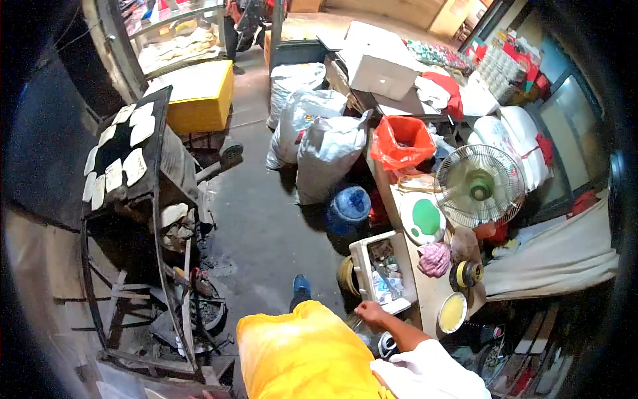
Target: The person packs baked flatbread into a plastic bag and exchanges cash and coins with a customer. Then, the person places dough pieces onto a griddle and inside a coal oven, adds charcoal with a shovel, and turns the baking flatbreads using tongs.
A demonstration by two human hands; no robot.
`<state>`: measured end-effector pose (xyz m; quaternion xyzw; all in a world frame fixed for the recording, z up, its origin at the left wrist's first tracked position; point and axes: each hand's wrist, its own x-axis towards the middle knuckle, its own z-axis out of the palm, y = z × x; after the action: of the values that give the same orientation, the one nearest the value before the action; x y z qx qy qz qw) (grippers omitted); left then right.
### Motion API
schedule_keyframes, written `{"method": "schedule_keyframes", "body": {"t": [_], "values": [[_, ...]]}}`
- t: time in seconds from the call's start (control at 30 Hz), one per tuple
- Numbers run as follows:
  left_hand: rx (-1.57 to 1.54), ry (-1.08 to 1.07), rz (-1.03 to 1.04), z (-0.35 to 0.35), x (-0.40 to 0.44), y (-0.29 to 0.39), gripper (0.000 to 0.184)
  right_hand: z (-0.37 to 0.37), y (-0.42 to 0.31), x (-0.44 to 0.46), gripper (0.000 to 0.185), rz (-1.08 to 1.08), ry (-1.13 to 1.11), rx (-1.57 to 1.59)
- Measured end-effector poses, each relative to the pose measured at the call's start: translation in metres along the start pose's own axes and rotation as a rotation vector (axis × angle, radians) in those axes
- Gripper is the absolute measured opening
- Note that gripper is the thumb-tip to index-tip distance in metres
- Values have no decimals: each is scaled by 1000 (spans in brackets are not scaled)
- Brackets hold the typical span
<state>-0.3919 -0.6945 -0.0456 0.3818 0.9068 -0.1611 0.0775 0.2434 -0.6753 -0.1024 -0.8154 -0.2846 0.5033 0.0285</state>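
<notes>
My right hand (pixel 373 313) reaches out from a white sleeve (pixel 432 372). Its fingers look curled together, and whatever may be in them is hidden. It is beside the near corner of a white foam box (pixel 403 302), which holds banknotes and papers (pixel 387 279). A bright yellow-orange cloth (pixel 306 352) covers my front at the bottom of the view. My left hand does not show.
Flat pieces of dough or bread (pixel 114 174) lie on a black-topped stand (pixel 147 133) at left. Full white sacks (pixel 329 159), a blue jug (pixel 349 206) and a red-lined bucket (pixel 403 141) line the right side. A fan (pixel 480 186) stands on the counter (pixel 428 299). Grey floor (pixel 259 199) runs between.
</notes>
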Motion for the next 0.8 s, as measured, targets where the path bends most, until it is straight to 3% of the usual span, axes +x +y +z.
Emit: {"method": "schedule_keyframes", "body": {"t": [0.03, 0.1, 0.17, 0.2, 0.27, 0.3, 0.33, 0.37, 0.4, 0.43, 0.47, 0.5, 0.57, 0.63, 0.8], "values": [[-40, 63, 34, 16, 18, 12, 78, -19, 7, 23, 32, -48, 105, 4], [-265, 452, 515, 29, 21, 71, 66, -69, 16, 79, 30, -168, 324, 23], [-408, 42, 598, -24, 1, 158, 69, -135, -1, 122, 37, -187, 494, 107], [-685, -192, 619, -48, -14, 191, 58, -169, -20, 135, 44, -149, 541, 169], [-494, -376, 712, -103, -44, 245, 45, -240, -73, 141, 56, -142, 557, 352], [-529, -316, 662, -102, -42, 252, 45, -270, -90, 148, 60, -112, 591, 277], [-431, -406, 687, -96, -38, 250, 48, -284, -52, 215, 62, -91, 641, 410], [-328, -506, 715, -86, -34, 244, 53, -308, -56, 227, 66, -162, 701, 280], [-346, -470, 676, -66, -29, 229, 53, -317, 11, 321, 64, -316, 873, 172], [-410, -457, 652, -37, -20, 205, 49, -337, -18, 296, 61, -102, 708, 430], [-467, -450, 633, -25, -15, 191, 46, -341, 31, 358, 59, -266, 823, 302], [-467, -436, 612, -30, -17, 184, 46, -344, 36, 369, 55, -219, 870, 169], [-394, -558, 383, -46, -26, 171, 46, -353, 13, 338, 40, -125, 659, 174], [-370, -565, 363, -76, -41, 183, 46, -351, 8, 345, 35, -80, 600, 134], [-331, -593, 303, -71, -44, 195, 44, -343, 18, 351, 25, -185, 920, 237]]}}
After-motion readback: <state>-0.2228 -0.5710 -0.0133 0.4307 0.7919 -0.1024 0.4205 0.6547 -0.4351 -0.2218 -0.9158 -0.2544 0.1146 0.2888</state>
